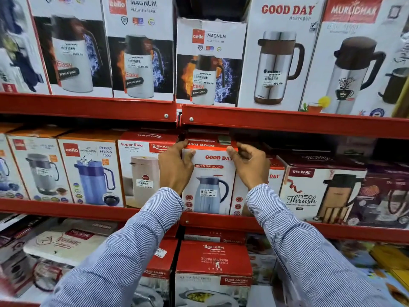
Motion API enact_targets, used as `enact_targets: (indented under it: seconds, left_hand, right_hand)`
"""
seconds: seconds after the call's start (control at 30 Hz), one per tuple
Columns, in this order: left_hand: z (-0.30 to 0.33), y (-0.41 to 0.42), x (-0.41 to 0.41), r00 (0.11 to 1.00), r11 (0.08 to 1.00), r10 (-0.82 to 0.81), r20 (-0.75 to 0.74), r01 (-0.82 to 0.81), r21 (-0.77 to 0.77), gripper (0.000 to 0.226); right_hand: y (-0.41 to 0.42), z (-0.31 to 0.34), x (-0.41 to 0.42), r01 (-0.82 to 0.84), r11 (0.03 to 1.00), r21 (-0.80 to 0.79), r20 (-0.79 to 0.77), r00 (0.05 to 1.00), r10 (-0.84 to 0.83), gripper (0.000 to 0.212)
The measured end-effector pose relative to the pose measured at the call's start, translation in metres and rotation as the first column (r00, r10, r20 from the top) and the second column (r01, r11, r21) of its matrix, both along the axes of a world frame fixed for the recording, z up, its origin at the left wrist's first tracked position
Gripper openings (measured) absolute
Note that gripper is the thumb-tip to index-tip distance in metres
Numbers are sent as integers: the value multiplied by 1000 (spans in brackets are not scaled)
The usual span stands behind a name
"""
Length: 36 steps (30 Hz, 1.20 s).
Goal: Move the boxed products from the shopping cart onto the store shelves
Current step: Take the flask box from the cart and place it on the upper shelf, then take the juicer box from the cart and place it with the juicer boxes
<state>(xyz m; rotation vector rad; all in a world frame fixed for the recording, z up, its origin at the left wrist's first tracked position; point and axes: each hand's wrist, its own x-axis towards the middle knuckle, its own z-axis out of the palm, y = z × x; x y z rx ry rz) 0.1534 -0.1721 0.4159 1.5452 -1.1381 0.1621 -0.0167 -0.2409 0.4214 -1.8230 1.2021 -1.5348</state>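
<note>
A white and red Good Day flask box point(210, 180) stands upright on the middle red shelf point(221, 220), between a Rishabh Super Riva box point(139, 173) and another Good Day box point(273, 180). My left hand point(176, 168) grips its upper left edge, fingers over the top and thumb on the front. My right hand point(250, 166) holds its upper right corner, fingers curled over the top edge. Both striped sleeves reach up from below. The shopping cart is out of view.
Cello Magnum point(210, 63), Good Day and Murlidhar flask boxes fill the top shelf point(287, 120). Cello Puro Hexa point(93, 171) and Trueware Thrush point(318, 193) boxes flank the middle shelf. Rishabh Sigma Marbella boxes point(213, 269) sit below. A dark gap lies above the boxes right of my hands.
</note>
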Motion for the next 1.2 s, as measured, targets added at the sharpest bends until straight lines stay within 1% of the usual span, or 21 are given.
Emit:
enact_targets:
  seconds: [0.1, 0.17, 0.27, 0.37, 0.43, 0.53, 0.6, 0.67, 0.8, 0.87, 0.97, 1.1, 1.2]
  left_hand:
    - [-4, 0, -2, 1000, 1000, -29, -9, 29, 0, 42]
    - [-7, 1, -6, 997, 997, -71, -25, 72, 28, 51]
    - [-14, 5, -12, 995, 993, -102, 6, 102, 64, 66]
    - [-27, 18, -19, 994, 989, -105, 28, 101, 103, 76]
    - [-43, 35, -28, 986, 987, -107, 131, 90, 130, 78]
    - [-77, 65, -50, 928, 980, -131, 349, 67, 189, 78]
    - [-100, 86, -66, 884, 973, -137, 448, 35, 229, 77]
    - [-126, 101, -84, 849, 962, -163, 503, 23, 272, 77]
    - [-183, 126, -119, 785, 911, -283, 551, 39, 411, 76]
    - [-213, 134, -136, 755, 871, -359, 549, 59, 488, 75]
    - [-253, 146, -160, 720, 796, -456, 523, 66, 602, 73]
    - [-292, 156, -191, 703, 709, -544, 458, 94, 699, 73]
    - [-332, 165, -217, 704, 624, -606, 369, 132, 770, 73]
  right_hand:
    - [0, -1, 0, -42, 999, 15, -23, 999, 42, 51]
    - [0, -6, 1, -83, 996, 31, -81, 993, 85, 50]
    - [4, -17, 0, -129, 991, 45, -157, 978, 135, 63]
    - [17, -27, -10, -130, 991, 0, -273, 954, 125, 71]
    - [33, -37, -24, -109, 991, -76, -404, 912, 69, 72]
    - [57, -68, -51, -68, 971, -230, -597, 798, -85, 69]
    - [71, -97, -71, -34, 964, -263, -679, 717, -160, 70]
    - [88, -125, -92, -9, 965, -263, -732, 653, -193, 72]
    - [117, -185, -138, 17, 981, -193, -800, 576, -167, 72]
    - [129, -212, -161, 41, 990, -132, -827, 547, -133, 71]
    - [146, -247, -194, 65, 996, -65, -878, 470, -88, 66]
    - [163, -288, -234, 109, 992, 68, -875, 484, 7, 62]
    - [172, -327, -266, 166, 967, 192, -866, 492, 88, 58]
